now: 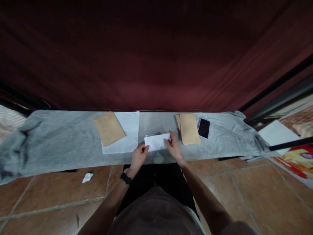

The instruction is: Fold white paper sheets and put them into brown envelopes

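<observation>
Between my two hands is a folded sheet of white paper (157,142), held just over the grey cloth near the front edge. My left hand (140,156), with a dark band at the wrist, pinches its lower left corner. At the right end, my right hand (174,147) grips the paper between thumb and fingers. A brown envelope (110,129) lies tilted on larger white paper (130,130) to the left. Some overlapping brown envelopes (190,129) rest to the right of my right hand.
A phone (204,128) with a dark screen lies right of the envelopes. Grey cloth (227,137) covers the narrow bench, with a dark red curtain (156,75) behind it. A white scrap (87,177) is on the tiled floor. A red and yellow package (297,160) sits far right.
</observation>
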{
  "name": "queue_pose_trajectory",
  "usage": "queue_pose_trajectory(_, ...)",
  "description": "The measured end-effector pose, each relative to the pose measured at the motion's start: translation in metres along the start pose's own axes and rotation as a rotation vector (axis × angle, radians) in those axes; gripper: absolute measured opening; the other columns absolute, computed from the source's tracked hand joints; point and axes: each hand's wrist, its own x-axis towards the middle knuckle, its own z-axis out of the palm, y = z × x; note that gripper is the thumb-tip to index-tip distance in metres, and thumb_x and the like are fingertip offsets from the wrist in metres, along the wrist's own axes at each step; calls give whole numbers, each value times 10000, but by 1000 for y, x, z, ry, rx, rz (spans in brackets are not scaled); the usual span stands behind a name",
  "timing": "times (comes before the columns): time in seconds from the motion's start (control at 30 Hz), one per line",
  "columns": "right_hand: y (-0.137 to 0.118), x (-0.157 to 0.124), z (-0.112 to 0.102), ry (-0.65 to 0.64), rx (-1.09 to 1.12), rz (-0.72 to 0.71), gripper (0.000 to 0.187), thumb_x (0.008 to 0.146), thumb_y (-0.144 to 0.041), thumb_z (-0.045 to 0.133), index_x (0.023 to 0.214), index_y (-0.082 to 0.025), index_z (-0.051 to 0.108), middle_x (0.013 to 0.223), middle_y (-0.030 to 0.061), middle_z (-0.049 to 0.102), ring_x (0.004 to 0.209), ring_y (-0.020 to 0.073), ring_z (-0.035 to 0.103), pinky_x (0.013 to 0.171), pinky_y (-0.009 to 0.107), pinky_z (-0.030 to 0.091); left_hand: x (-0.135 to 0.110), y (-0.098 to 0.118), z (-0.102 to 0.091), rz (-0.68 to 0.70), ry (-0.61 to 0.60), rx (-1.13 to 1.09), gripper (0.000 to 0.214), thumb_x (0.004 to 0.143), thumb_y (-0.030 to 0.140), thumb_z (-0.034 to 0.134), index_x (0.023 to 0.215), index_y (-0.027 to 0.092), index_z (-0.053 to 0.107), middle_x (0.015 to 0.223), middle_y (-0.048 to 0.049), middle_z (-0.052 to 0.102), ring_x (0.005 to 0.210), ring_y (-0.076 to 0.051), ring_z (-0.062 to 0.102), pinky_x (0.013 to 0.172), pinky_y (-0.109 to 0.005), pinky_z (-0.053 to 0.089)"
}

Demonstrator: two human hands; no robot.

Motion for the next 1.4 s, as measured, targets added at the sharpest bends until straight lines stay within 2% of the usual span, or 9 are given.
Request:
queue_pose_trajectory(0.1, 6, -5, 4, -13, -210, 7, 592, 1016, -382, 416, 1546, -145, 301, 1252, 141, 691, 1002, 246, 711, 850, 339, 568, 7, 8, -2, -44, 7, 128, 339, 952, 433, 474, 808, 194, 665, 664, 2, 634, 621, -150, 582, 590, -243, 381)
queue_pose_trajectory(0.23, 7, -4, 8, 18, -461, -82, 565, 1040, -357, 370, 1545, -111, 307, 1370, 177, 626, 1075, 262, 683, 913, 355, 531, 12, 23, -1, -112, -13, 365, 312, 990, 382, 460, 897, 193, 689, 739, -37, 700, 683, -173, 649, 601, -254, 374)
queue_pose_trajectory(0.4, 0, 2, 11, -14, -608, -78, 513, 1058, -329, 347, 1518, -102, 359, 1188, 169, 706, 1013, 257, 676, 915, 362, 479, 9, 39, 4, -157, -7, 621, 328, 1014, 379, 425, 1065, 185, 685, 877, -98, 753, 801, -232, 716, 640, -276, 421)
queue_pose_trajectory(0.73, -5, 4, 19, -29, -761, -34, 512, 1059, -338, 342, 1527, -129, 350, 1109, 152, 646, 952, 251, 622, 849, 369, 429, 11, 32, 11, -121, 38, 619, 354, 1031, 360, 391, 1261, 156, 567, 886, -91, 743, 791, -235, 728, 663, -291, 499)
queue_pose_trajectory(0.83, -5, 3, 20, -24, -787, -22, 508, 1052, -329, 374, 1518, -125, 358, 1116, 151, 637, 964, 254, 606, 847, 374, 422, 5, 30, 12, -39, 102, 612, 380, 1033, 345, 387, 1330, 146, 515, 998, -105, 728, 808, -221, 721, 682, -296, 522)
queue_pose_trajectory(0.93, -4, 3, 21, -25, -795, -37, 494, 1051, -326, 378, 1502, -125, 378, 1107, 148, 638, 963, 255, 597, 836, 377, 420, -7, 30, 17, 147, 158, 688, 356, 1017, 255, 392, 1313, 133, 547, 1154, -158, 686, 994, -256, 696, 845, -366, 539)
queue_pose_trajectory(1.1, -1, 3, 22, 7, -740, -75, 471, 1052, -330, 353, 1473, -133, 429, 1093, 165, 642, 969, 271, 594, 842, 396, 422, -18, 27, 39, 511, 21, 694, 443, 994, 199, 395, 1420, 144, 503, 1521, -144, 489, 1452, -283, 398, 1174, -470, 362)
queue_pose_trajectory(1.23, -2, 3, 20, -46, -690, -25, 477, 1052, -325, 336, 1478, -134, 433, 1145, 183, 633, 1015, 287, 589, 889, 424, 417, -16, 19, 55, 479, -44, 680, 561, 1021, 328, 354, 1533, 98, 361, 1617, -152, 345, 1526, -267, 253, 1243, -487, 252)
queue_pose_trajectory(1.4, -10, -8, 17, 3, -626, -40, 462, 1049, -328, 347, 1443, -138, 495, 1268, 196, 618, 1141, 305, 557, 991, 480, 387, -16, 16, 57, 454, -64, 691, 573, 1020, 301, 319, 1554, 91, 330, 1637, -150, 284, 1543, -252, 189, 1258, -484, 213)
